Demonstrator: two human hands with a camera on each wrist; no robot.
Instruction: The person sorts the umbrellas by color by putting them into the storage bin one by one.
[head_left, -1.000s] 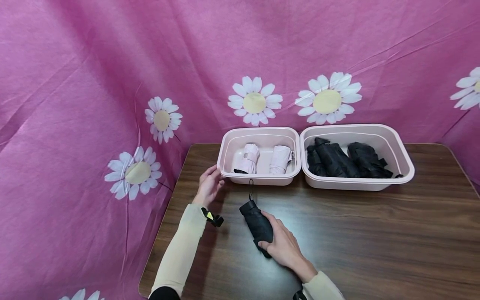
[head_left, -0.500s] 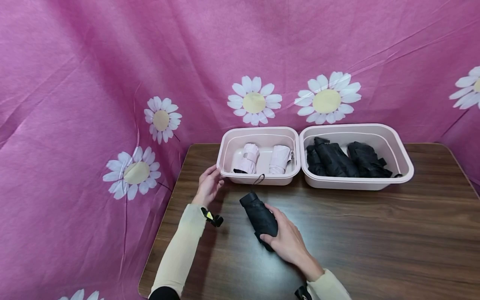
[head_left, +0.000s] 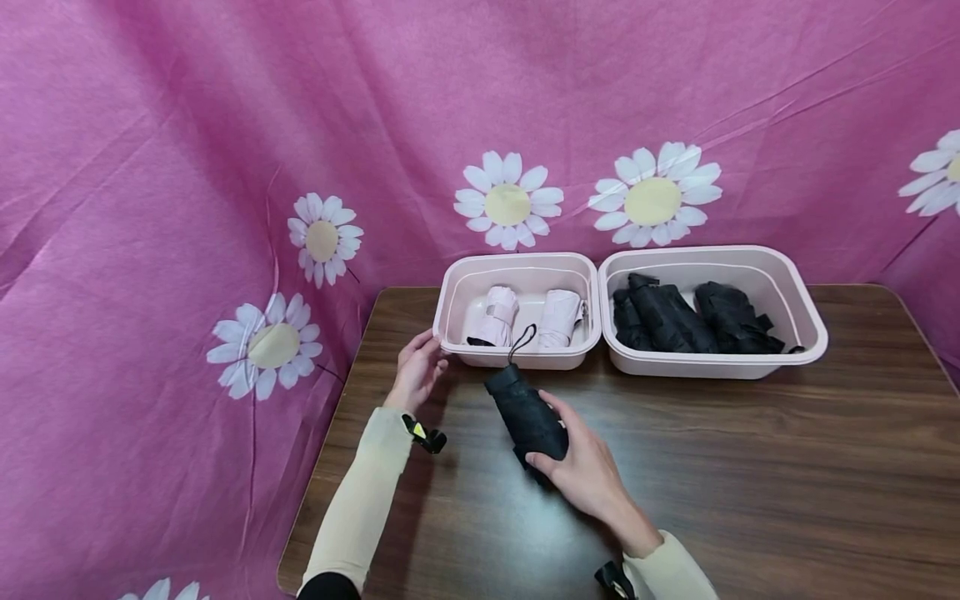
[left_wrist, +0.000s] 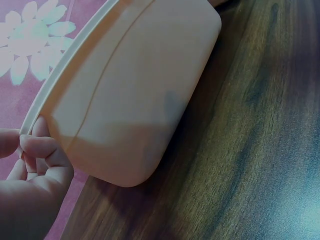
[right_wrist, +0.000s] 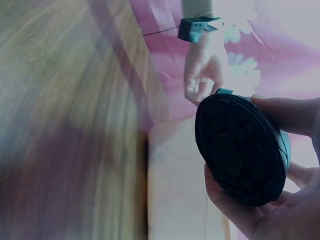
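Note:
My right hand [head_left: 588,475] grips a folded black umbrella [head_left: 527,417] around its lower half, lifted above the table; its wrist loop [head_left: 522,340] points toward the smaller pink bin [head_left: 517,359]. Seen in the right wrist view, fingers and thumb wrap the umbrella [right_wrist: 240,150], whose round end faces the camera. At the small bin's near left corner, my left hand [head_left: 417,371] pinches the rim; the left wrist view has thumb and forefinger on the bin's edge [left_wrist: 65,70]. Two folded pale pink umbrellas, one left [head_left: 497,317] and one right [head_left: 559,318], lie inside that bin.
A larger pink bin [head_left: 690,367] stands right beside the small one, with several folded black umbrellas [head_left: 675,321] in it. Both sit at the back of the brown wooden table [head_left: 750,483]. Behind hangs a pink cloth [head_left: 420,125] printed with daisies.
My right hand has carried the black umbrella up and slightly right, toward the bins, and its loop now overlaps the small bin's front in view. The left hand stays at the rim.

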